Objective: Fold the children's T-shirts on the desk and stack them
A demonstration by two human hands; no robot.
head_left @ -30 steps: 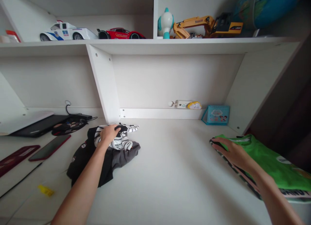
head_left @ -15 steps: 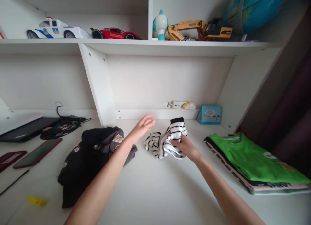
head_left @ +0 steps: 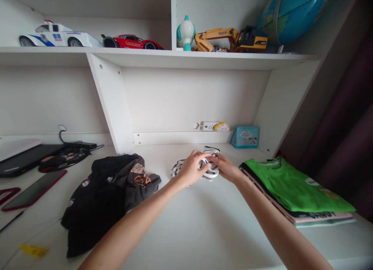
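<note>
A crumpled black-and-white striped garment (head_left: 210, 169) lies at the middle back of the white desk (head_left: 189, 231). My left hand (head_left: 192, 168) and my right hand (head_left: 225, 169) meet on it, fingers curled into the cloth from either side. To the left lies a heap of dark clothes (head_left: 107, 192), black and grey with an orange print. At the right sits a stack of folded shirts (head_left: 294, 188) with a bright green one on top.
A phone (head_left: 32, 190) in a red case and a laptop (head_left: 23, 155) with cables lie at the left. A blue card stand (head_left: 245, 137) and a power strip (head_left: 211, 126) sit at the back wall. Toy cars, an excavator and a globe (head_left: 294, 13) stand on the shelf above.
My left hand carried the striped garment off the dark heap to the desk's middle. My right hand left the green stack and took it. Now both hands grip it.
</note>
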